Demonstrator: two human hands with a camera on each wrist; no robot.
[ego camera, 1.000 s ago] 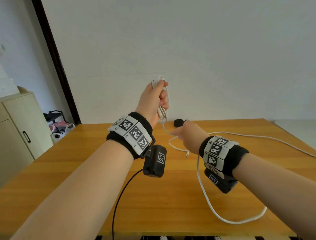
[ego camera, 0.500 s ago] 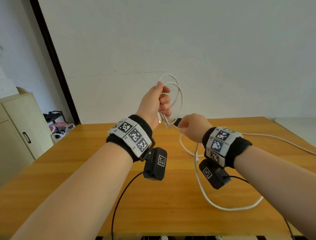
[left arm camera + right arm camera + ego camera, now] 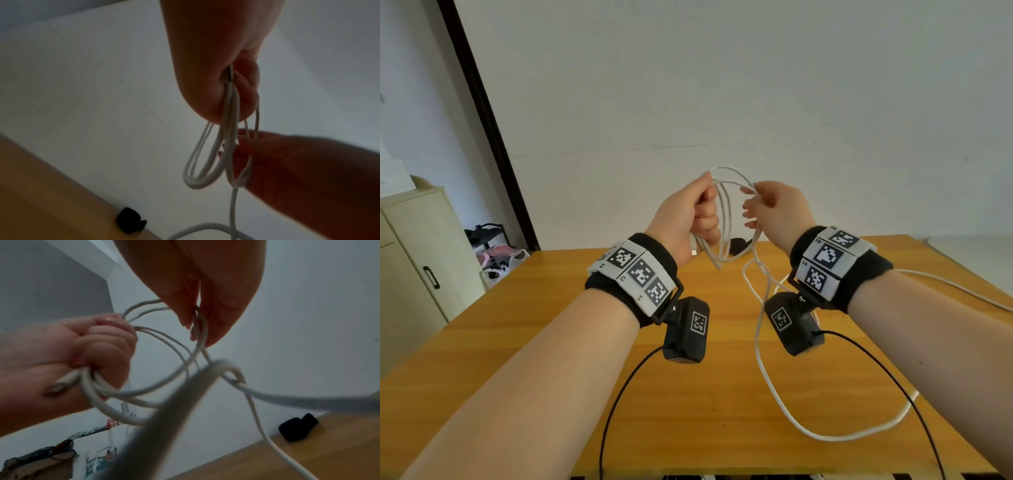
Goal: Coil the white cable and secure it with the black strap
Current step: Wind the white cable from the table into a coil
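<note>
Above the tabletop point(image 3: 551, 325), w/ both forearms raised, the scene runs left to right like so. At 9 o'clock in the head view: a pale cabinet point(image 3: 410, 260) w/ a dark handle, and just beyond it a low rack w/ shoes and bags point(image 3: 496, 253) by the wall. Left hand point(image 3: 685, 219) is a closed fist gripping the coiled loops of the white cable point(image 3: 726, 212); loops stick out over the fist at 12 o'clock and hang under it at 6 o'clock. A connector end point(image 3: 693, 251) pokes out below the fist. Black strap point(image 3: 738, 245) lies on the tabletop near the far edge, seen thru the loops, apart from both hands; also visible from both wrist cams, at 7 o'clock in the left one point(image 3: 131, 222) and 4 o'clock in the right one point(image 3: 298, 429). Right hand point(image 3: 777, 212) is at 3 o'clock of the coil, thumb and fingers pinching strands on the coil's right side, other fingers loosely spread. From there the loose cable drops to the tabletop, sweeps a wide curve at 5 o'clock and runs off toward the right edge. Both wrists carry marker bands and black cam units w/ thin black leads.
</note>
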